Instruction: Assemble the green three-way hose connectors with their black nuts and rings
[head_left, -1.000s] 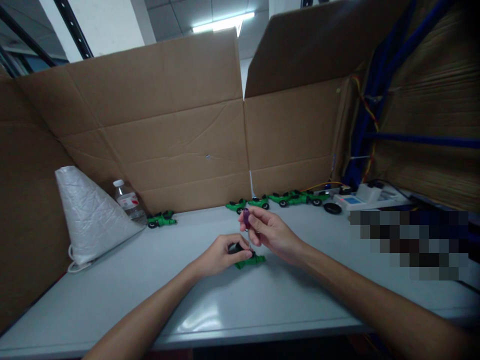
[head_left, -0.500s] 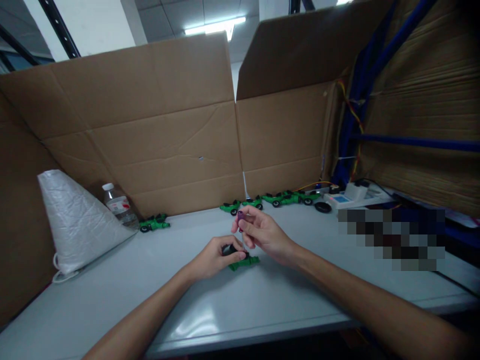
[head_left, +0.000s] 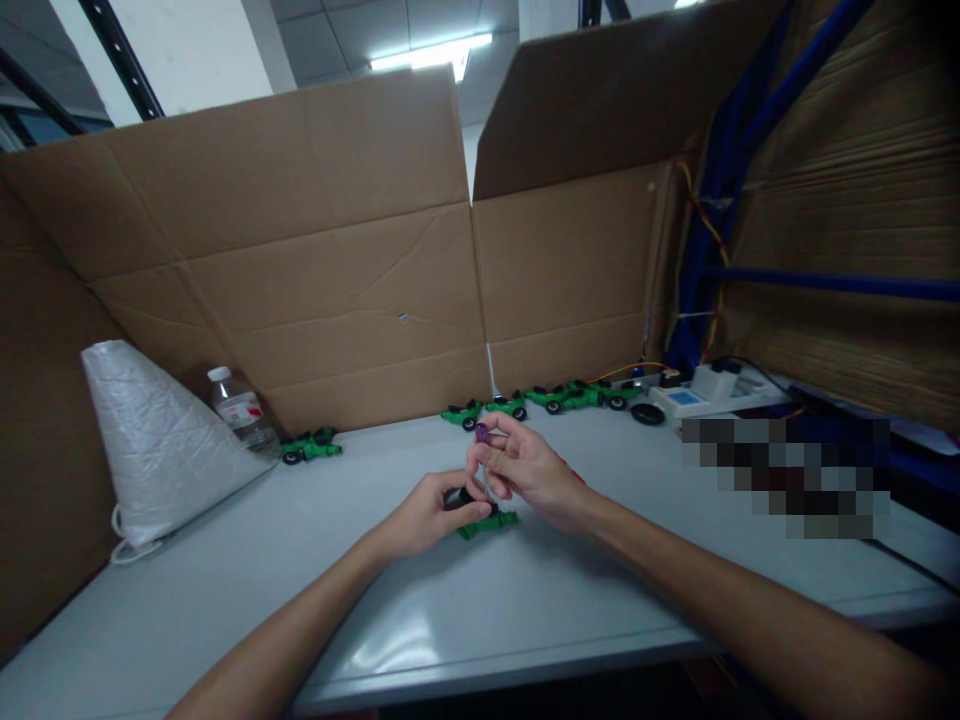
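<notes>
My left hand (head_left: 429,512) is closed on a green toy car (head_left: 491,525) with black parts, steadying it on the white table in front of me. Part of the car is hidden under the fingers. My right hand (head_left: 529,468) grips the purple handle of a screwdriver (head_left: 481,434) between thumb and fingers. The screwdriver stands nearly upright, its shaft pointing down to the top of the car. Where exactly its tip sits I cannot tell.
Several green toy cars (head_left: 553,402) line the back of the table (head_left: 225,610) against a cardboard wall (head_left: 337,270). At left are another green car (head_left: 310,448), a water bottle (head_left: 244,412) and a silvery bag (head_left: 161,455). A power strip (head_left: 694,398) and black wheel (head_left: 647,414) lie right.
The right hand's fingers have shifted slightly around the screwdriver handle. My left hand and the toy car stay almost where they were.
</notes>
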